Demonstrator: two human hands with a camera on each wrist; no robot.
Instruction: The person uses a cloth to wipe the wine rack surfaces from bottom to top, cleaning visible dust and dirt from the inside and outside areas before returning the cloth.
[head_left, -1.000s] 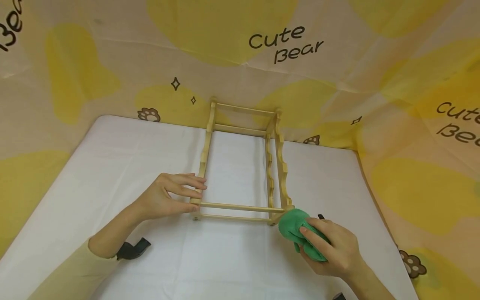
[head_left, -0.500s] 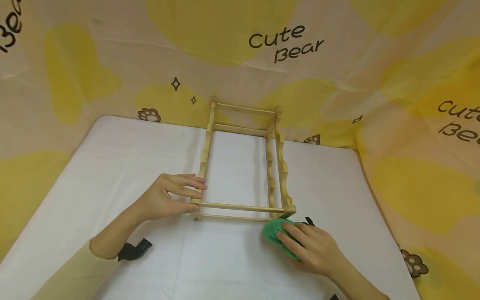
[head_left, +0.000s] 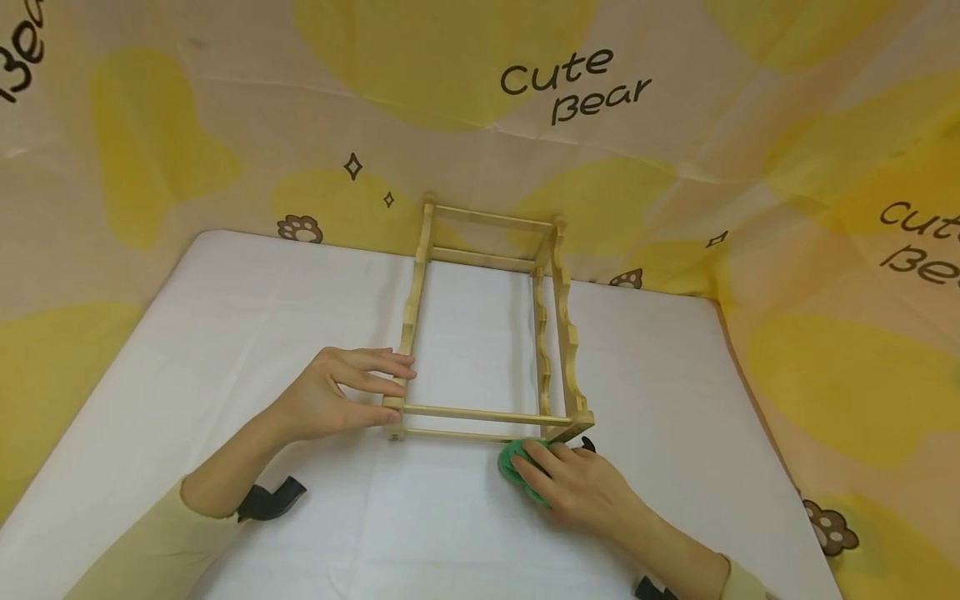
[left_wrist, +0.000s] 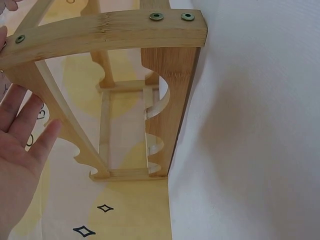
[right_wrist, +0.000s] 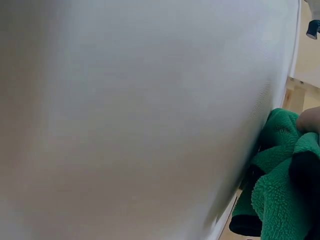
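Observation:
A pale wooden rack [head_left: 480,414] with scalloped side rails stands on the white table, near the patterned cloth wall. My left hand [head_left: 337,392] grips its near left corner, fingertips over the top side rail and thumb at the corner. In the left wrist view, some fingers of that hand [left_wrist: 22,160] are spread beside a rail. My right hand [head_left: 581,492] holds a bunched green cloth [head_left: 512,468] against the lower bar at the rack's near right end. In the right wrist view, the green cloth [right_wrist: 280,200] has dark edging; most of the hand is out of frame.
A white sheet covers the table [head_left: 262,317]. Yellow printed fabric [head_left: 465,100] rises behind and at the sides. A black strap end [head_left: 272,500] hangs at the left wrist, another black piece [head_left: 654,588] by the right forearm.
My right hand has slid the green cloth leftward from the rack's near right corner along the lower front bar. The left hand and the rack have stayed in place.

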